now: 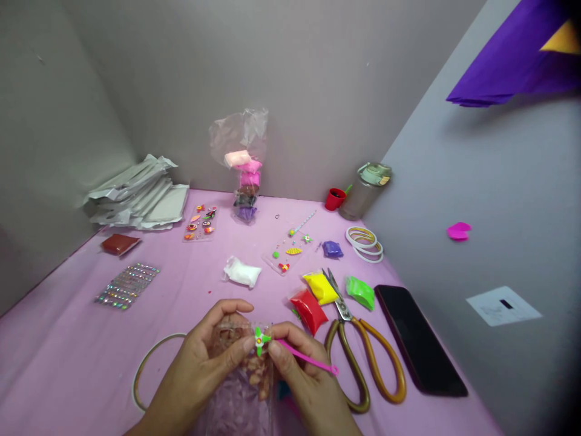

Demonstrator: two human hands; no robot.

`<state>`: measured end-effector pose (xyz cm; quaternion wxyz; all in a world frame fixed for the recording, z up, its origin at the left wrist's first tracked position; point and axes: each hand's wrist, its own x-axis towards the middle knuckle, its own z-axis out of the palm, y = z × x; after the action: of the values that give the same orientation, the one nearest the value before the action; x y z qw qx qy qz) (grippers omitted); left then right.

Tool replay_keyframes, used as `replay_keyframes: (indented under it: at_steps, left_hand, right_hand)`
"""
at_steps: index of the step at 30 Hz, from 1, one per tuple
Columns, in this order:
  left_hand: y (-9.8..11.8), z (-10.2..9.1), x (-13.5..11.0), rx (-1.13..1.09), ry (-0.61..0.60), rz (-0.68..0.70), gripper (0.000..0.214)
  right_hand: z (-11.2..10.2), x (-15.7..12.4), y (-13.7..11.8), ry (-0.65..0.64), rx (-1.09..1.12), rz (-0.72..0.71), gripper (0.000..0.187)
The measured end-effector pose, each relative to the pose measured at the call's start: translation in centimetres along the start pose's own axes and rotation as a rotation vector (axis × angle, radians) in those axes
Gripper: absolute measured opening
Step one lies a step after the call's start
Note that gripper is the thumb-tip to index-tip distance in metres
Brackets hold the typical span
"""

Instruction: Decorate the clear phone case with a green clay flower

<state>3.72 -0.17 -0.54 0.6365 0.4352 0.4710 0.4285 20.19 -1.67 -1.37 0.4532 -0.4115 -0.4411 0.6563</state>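
Note:
A small clay flower (258, 341) with green petals and a white and orange centre is between my two hands, over a clear plastic sheet (236, 396). The thumb of my left hand (211, 357) presses at the flower's left side, and the fingers curl behind the sheet. My right hand (299, 363) is closed, thumb and forefinger touching the flower's right petal. A thin pink modelling tool (313, 361) with a small ringed end sticks out between its fingers. Just beyond lie packets of red clay (309, 312), yellow clay (321, 287) and white clay (242, 272).
Large scissors (342, 309), a green clay packet (360, 293) and a phone (420, 339) lie right. Further back are a clear sheet of clay pieces (284, 257), tape rolls (365, 243), a bottle (365, 191) and a red cup (334, 198). Rhinestone strips (128, 286) lie left.

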Motion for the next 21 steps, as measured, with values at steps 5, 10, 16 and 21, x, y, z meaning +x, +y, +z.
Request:
replay_keyframes:
  at_steps: [5, 10, 16, 21]
  left_hand:
    - [0.17, 0.05, -0.18, 0.019, -0.005, 0.008, 0.042]
    - [-0.54, -0.48, -0.24, 0.043, -0.007, 0.041, 0.035]
    - [-0.42, -0.54, -0.29, 0.042, 0.006, 0.022, 0.037]
    - [-0.1, -0.31, -0.28, 0.037, 0.008, 0.029, 0.035]
  right_hand:
    - [0.07, -0.06, -0.03, 0.002, -0.004, -0.004, 0.035]
    - [0.01, -0.03, 0.32, 0.003, 0.065, 0.035, 0.036]
    - [0.07, 0.08, 0.24, -0.022, 0.104, 0.035, 0.038]
    - [-0.03, 0.11, 0.3, -0.004, 0.089, 0.043, 0.038]
